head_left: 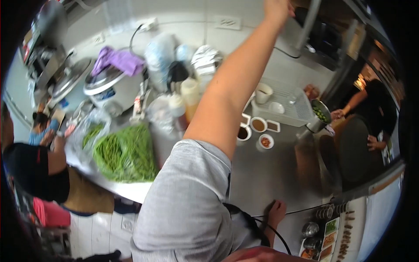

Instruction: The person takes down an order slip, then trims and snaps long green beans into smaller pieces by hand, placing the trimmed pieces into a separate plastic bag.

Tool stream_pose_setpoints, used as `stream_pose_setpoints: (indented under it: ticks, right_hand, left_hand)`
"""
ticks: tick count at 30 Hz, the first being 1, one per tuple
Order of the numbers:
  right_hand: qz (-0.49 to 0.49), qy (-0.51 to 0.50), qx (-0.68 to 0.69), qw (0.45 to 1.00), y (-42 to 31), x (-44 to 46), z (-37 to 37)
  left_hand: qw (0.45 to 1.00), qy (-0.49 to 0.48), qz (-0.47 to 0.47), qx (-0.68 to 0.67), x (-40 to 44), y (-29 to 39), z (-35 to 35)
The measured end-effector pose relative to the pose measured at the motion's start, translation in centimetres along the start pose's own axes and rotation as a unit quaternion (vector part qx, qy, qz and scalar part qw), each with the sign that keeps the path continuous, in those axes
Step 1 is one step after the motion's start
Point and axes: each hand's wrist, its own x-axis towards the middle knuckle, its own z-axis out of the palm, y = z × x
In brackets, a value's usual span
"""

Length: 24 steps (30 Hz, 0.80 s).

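My left arm stretches up across the view, its grey sleeve at the elbow. My left hand is at the top edge beside a metal shelf post; its fingers are mostly cut off, so what it holds is hidden. Low on the right, my right hand rests at the near edge of the steel counter, fingers loosely extended with nothing visible in them. Beyond it stand small cups of brown sauce, dark sauce and a reddish topping.
Bagged green vegetables, squeeze bottles and a rice cooker with a purple cloth line the left. A dish rack and a pot of green pieces stand right. Co-workers are at both sides.
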Motion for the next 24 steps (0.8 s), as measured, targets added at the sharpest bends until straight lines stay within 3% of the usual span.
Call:
stream_pose_setpoints:
  ticks: [1,2,3,5,10,12,14,18,21,24]
  right_hand:
    - [-0.005,-0.004,-0.002,1.000,0.0,0.2,-0.2]
    - [-0.006,-0.007,-0.003,1.000,0.0,0.2,-0.3]
    - [-0.008,-0.007,-0.004,1.000,0.0,0.4,-0.5]
    - [-0.020,-0.008,0.021,1.000,1.0,0.4,-0.1]
    - [-0.021,-0.016,-0.023,0.999,0.1,0.9,-0.4]
    - [0.001,-0.018,-0.054,0.998,0.4,1.4,-0.7]
    - [-0.004,-0.022,-0.075,0.997,1.5,1.6,-0.3]
    - [0.019,-0.037,-0.112,0.993,0.2,1.5,-0.4]
    - [0.048,-0.045,-0.148,0.987,-0.7,1.2,-0.5]
    - [0.123,-0.037,-0.067,0.989,-1.0,1.3,0.0]
  left_hand:
    - [0.998,-0.047,-0.031,-0.015,-3.1,-1.2,-1.1]
    - [0.991,-0.060,0.092,0.074,-6.2,-2.6,-2.6]
    - [0.994,-0.061,0.017,0.085,-9.8,-4.0,-4.2]
    - [0.980,-0.069,-0.167,-0.080,-17.3,-3.1,-8.5]
    - [0.947,0.014,-0.300,-0.118,-30.3,-4.3,-21.4]
    - [0.931,0.070,-0.354,-0.058,-33.9,-3.1,-27.1]
    - [0.944,0.110,-0.310,0.005,-36.6,-1.6,-32.6]
    - [0.910,0.220,-0.306,0.172,-39.8,2.7,-41.4]
    - [0.881,0.244,-0.334,0.228,-41.4,4.3,-45.6]
    - [0.880,0.215,-0.327,0.268,-42.0,5.4,-48.1]
